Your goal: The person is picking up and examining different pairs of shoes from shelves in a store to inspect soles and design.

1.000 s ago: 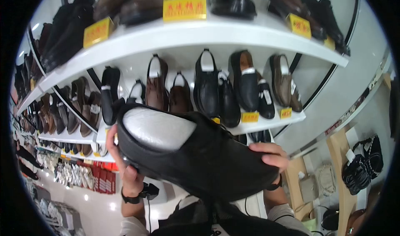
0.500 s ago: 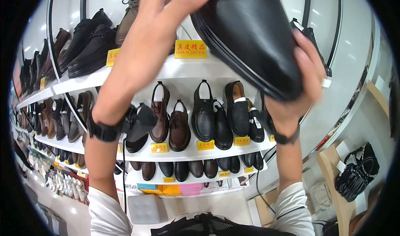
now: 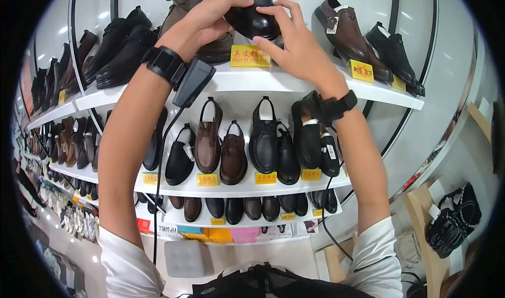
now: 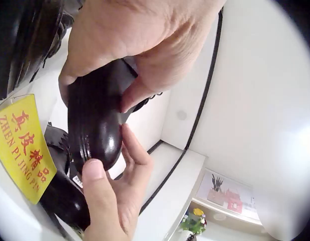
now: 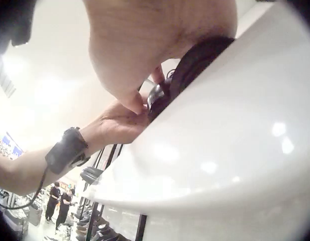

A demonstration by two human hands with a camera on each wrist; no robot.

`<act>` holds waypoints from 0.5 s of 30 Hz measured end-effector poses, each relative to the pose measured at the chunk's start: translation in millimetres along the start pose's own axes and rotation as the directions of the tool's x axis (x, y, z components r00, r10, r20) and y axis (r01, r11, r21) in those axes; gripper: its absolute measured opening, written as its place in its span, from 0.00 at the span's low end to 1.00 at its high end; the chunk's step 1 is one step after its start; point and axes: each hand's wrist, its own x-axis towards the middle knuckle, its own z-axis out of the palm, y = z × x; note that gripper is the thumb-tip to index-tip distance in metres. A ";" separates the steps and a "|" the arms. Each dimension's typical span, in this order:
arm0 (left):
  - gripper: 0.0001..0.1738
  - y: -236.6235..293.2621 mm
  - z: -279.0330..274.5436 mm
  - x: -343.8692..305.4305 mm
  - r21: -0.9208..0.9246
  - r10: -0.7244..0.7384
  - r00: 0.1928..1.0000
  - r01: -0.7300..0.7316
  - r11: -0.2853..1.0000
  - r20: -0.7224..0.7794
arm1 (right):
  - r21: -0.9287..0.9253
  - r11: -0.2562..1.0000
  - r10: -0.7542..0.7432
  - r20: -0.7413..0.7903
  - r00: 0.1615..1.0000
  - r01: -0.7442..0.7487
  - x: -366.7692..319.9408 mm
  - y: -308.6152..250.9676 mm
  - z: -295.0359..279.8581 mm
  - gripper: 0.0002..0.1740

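Observation:
A glossy black shoe (image 3: pixel 251 15) is at the top middle of the head view, toe toward the camera, just above and behind a yellow sign (image 3: pixel 250 56) on the upper shelf. My left hand (image 3: pixel 209 18) grips its left side, thumb on the upper. From the right, my right hand (image 3: pixel 301 49) holds the toe end between thumb and fingers. In the left wrist view, the left hand (image 4: pixel 140 42) reaches over the shoe (image 4: pixel 97 118) and right-hand fingers (image 4: pixel 117 188) pinch its toe. Whether the sole touches the shelf cannot be told.
Dark shoes (image 3: pixel 123 50) stand left on the upper shelf (image 3: pixel 315 83), brown and black ones (image 3: pixel 350 35) right. Lower shelves hold more pairs, including a brown pair (image 3: pixel 208 140). A grey stool (image 3: pixel 185 258) stands below; black bags (image 3: pixel 453 221) are at the right.
Both hands have lifted the shoe from low in front of me up to the upper shelf, farther away and turned toe toward me. The right hand still holds the toe end.

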 end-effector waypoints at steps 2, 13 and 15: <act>0.45 -4.4 -0.6 5.4 0.026 -0.054 0.998 0.055 0.998 -0.033 | -0.022 1.000 0.012 0.034 0.999 -0.011 2.3 11.0 3.7 0.28; 0.31 -20.3 -12.7 50.2 0.055 -0.172 0.984 0.170 0.984 0.042 | -0.004 0.979 0.199 0.266 0.943 -0.206 20.8 31.5 7.4 0.31; 0.23 -26.3 -13.7 56.8 0.046 -0.211 0.977 0.209 0.977 0.036 | -0.003 0.976 0.208 0.283 0.936 -0.216 21.5 32.6 8.9 0.31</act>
